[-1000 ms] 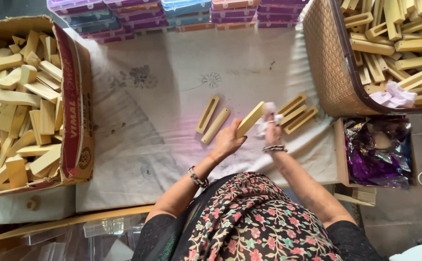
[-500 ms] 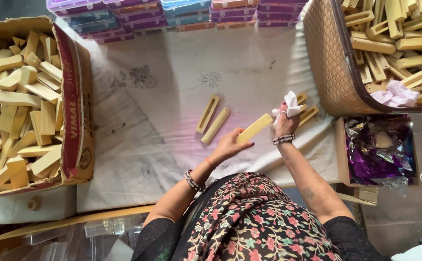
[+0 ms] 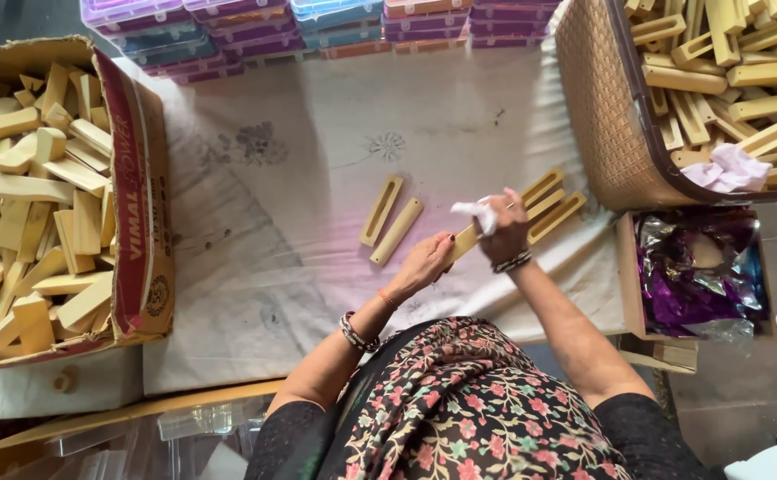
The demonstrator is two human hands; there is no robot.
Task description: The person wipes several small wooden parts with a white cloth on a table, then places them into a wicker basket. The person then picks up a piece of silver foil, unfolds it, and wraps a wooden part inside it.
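Observation:
My left hand (image 3: 426, 262) grips the near end of a long yellow wooden piece (image 3: 462, 242) above the white cloth (image 3: 317, 178). My right hand (image 3: 504, 229) is closed on a small white rag (image 3: 476, 213) and presses it against the far end of that same piece. Two more yellow pieces (image 3: 390, 220) lie side by side on the cloth just left of my hands, one slotted. Several slotted pieces (image 3: 550, 206) lie in a row right of my right hand.
A cardboard box (image 3: 135, 204) full of yellow wooden blocks stands at the left. A woven basket (image 3: 602, 116) of slotted pieces with a white rag in it stands at the right. Coloured plastic cases (image 3: 317, 22) are stacked along the far edge. A box of purple foil (image 3: 700, 271) sits lower right.
My right hand with the rag has come back down from the far right toward the middle, onto the yellow piece. My left hand keeps hold of that piece, shifted slightly nearer.

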